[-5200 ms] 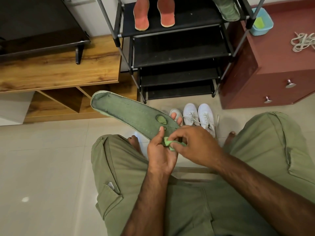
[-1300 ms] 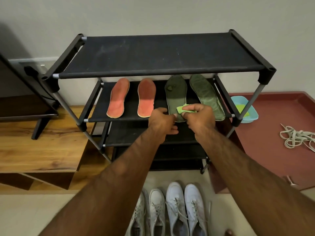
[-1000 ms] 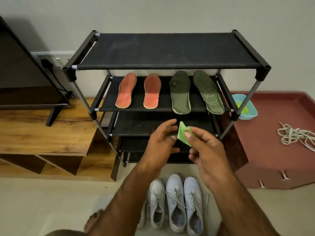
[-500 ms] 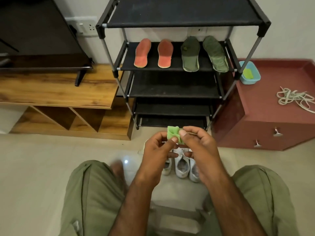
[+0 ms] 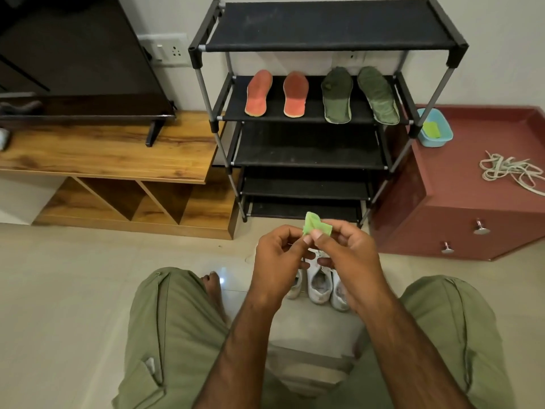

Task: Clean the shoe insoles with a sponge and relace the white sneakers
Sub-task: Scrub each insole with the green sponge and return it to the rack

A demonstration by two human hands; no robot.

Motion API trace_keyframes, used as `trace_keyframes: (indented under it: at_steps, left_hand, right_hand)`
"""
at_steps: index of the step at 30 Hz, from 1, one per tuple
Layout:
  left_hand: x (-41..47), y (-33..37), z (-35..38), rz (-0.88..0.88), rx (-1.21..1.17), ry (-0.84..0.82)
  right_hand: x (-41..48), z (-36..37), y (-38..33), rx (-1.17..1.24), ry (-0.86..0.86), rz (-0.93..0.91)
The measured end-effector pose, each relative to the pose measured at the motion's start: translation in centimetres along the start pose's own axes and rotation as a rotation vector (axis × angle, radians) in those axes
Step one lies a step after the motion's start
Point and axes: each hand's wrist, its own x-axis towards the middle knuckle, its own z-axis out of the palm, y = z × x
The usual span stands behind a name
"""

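Pinching it from both sides, the green sponge (image 5: 316, 226) is held by left hand (image 5: 277, 258) and right hand (image 5: 348, 255) above the white sneakers (image 5: 318, 283).

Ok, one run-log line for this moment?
left hand + right hand: pinching green sponge | red insoles, green insoles: on shoe rack shelf | laces: loose on red cabinet | white sneakers: floor, below hands

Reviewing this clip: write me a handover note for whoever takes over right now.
Left hand and right hand: both pinch the green sponge above the white sneakers on the floor.
Two red insoles and two green insoles lie on the second shelf of the rack. Laces lie piled on the red cabinet.
Done: insoles set out; how clean, cannot tell.
Left: put sponge away, relace sneakers.
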Motion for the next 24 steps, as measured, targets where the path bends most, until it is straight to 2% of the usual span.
trace_keyframes:
  at_steps: [9, 15, 21, 24]
  left_hand:
    - [0.10, -0.18, -0.29, -0.079, -0.222, 0.076]
    - [-0.13, 0.25, -0.59, -0.048, -0.303, -0.004]
    - [0.03, 0.31, -0.63, -0.006, -0.153, 0.031]
    - [0.16, -0.03, -0.55, 0.042, -0.053, 0.070]
  right_hand:
    - [0.62, -0.99, 0.86, 0.081, 0.087, 0.053]
    - [0.71, -0.70, 0.83, 0.030, 0.052, 0.020]
    - [0.41, -0.54, 0.73, -0.027, 0.017, -0.046]
    - [0.21, -0.45, 0.39, -0.052, -0.021, -0.017]
